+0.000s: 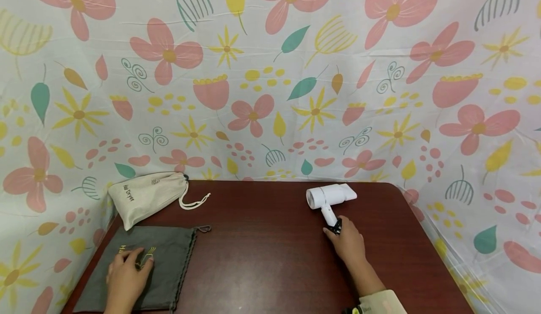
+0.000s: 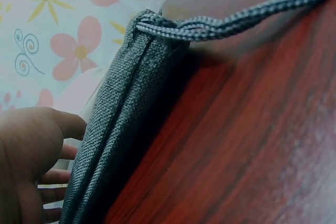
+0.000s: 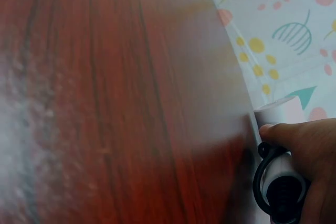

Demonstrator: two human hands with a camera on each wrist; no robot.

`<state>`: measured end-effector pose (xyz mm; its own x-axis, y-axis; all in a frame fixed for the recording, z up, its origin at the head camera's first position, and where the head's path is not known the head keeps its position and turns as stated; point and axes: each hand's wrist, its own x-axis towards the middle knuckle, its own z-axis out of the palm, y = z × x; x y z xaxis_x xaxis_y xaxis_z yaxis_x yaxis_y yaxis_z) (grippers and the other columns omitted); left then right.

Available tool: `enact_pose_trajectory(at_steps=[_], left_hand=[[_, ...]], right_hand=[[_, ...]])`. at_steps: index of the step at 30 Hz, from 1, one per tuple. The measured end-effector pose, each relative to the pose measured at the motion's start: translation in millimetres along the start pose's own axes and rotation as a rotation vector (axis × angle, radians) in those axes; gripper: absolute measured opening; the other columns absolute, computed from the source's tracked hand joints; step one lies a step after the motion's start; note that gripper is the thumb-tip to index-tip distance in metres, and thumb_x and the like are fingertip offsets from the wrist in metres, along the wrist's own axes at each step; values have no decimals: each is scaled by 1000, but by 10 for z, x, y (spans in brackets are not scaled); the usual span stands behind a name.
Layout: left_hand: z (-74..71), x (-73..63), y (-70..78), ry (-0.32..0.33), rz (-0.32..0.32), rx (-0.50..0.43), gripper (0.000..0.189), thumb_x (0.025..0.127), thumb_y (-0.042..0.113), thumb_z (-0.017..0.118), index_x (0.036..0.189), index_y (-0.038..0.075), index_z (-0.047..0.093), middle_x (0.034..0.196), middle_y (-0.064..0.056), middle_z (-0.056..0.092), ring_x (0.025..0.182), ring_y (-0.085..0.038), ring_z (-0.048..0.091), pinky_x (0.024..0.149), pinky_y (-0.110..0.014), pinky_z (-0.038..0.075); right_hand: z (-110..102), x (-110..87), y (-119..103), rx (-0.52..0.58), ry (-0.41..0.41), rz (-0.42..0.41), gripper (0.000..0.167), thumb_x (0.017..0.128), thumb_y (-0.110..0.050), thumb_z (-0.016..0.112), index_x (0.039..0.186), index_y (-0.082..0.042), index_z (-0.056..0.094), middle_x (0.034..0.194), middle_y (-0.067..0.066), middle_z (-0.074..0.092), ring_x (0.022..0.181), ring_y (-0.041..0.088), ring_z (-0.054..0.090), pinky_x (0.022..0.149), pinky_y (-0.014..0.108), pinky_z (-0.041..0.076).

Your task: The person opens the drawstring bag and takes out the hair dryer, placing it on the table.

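A white hair dryer (image 1: pixel 328 195) stands out over the right side of the table, its nozzle pointing right. My right hand (image 1: pixel 350 244) grips its handle low down, where a black cord loop (image 3: pixel 258 182) shows in the right wrist view. On the left, a flat dark grey drawstring bag (image 1: pixel 171 253) with yellow print lies on the table. My left hand (image 1: pixel 126 276) rests on it, thumb and fingers loosely bent and apart. The bag's seamed edge and braided grey cord (image 2: pixel 231 29) fill the middle of the left wrist view.
Behind the grey bag lies a cream drawstring bag (image 1: pixel 148 196) printed "Hair Dryer", its white cord (image 1: pixel 195 205) trailing right. The dark red-brown wooden table (image 1: pixel 253 239) ends against a flower-patterned curtain (image 1: pixel 270 93) at the back and sides.
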<state>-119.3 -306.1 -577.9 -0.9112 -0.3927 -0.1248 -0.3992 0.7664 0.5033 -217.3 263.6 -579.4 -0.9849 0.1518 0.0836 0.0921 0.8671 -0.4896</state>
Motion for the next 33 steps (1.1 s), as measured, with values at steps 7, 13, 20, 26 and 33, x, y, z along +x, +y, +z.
enact_pose_trajectory(at_steps=[7, 13, 20, 26, 33], left_hand=[[2, 35, -16, 14, -21, -20, 54, 96, 31, 64, 137, -3, 55, 138, -36, 35, 123, -60, 33, 95, -73, 29], [-6, 34, -15, 50, -22, -41, 50, 93, 24, 66, 134, -4, 56, 135, -36, 36, 121, -60, 34, 95, -75, 28], [-20, 55, -46, 61, -27, -41, 51, 93, 23, 66, 134, -5, 55, 135, -36, 35, 121, -60, 32, 95, -73, 28], [-14, 89, -71, 68, -37, -39, 51, 93, 23, 66, 134, -5, 54, 136, -37, 35, 122, -60, 32, 96, -74, 26], [-18, 99, -69, 90, -35, -38, 50, 94, 24, 65, 134, -5, 55, 135, -36, 35, 122, -60, 32, 94, -72, 26]], right_hand=[[-10, 30, 8, 0, -11, 32, 67, 93, -37, 72, 138, 7, 47, 124, 32, 61, 111, 47, 63, 88, 66, 45], [-3, 70, 7, -4, -16, 53, 69, 94, -37, 71, 140, 6, 45, 127, 33, 60, 113, 47, 62, 90, 66, 44], [24, 120, -4, 6, -21, 71, 71, 94, -39, 70, 140, 8, 44, 126, 34, 59, 112, 49, 61, 89, 67, 45], [36, 165, -10, 24, -41, 87, 72, 94, -41, 69, 140, 9, 43, 125, 35, 59, 110, 50, 62, 87, 66, 46], [38, 209, -11, 61, -85, 111, 77, 96, -45, 66, 142, 10, 38, 127, 36, 56, 107, 48, 63, 83, 60, 50]])
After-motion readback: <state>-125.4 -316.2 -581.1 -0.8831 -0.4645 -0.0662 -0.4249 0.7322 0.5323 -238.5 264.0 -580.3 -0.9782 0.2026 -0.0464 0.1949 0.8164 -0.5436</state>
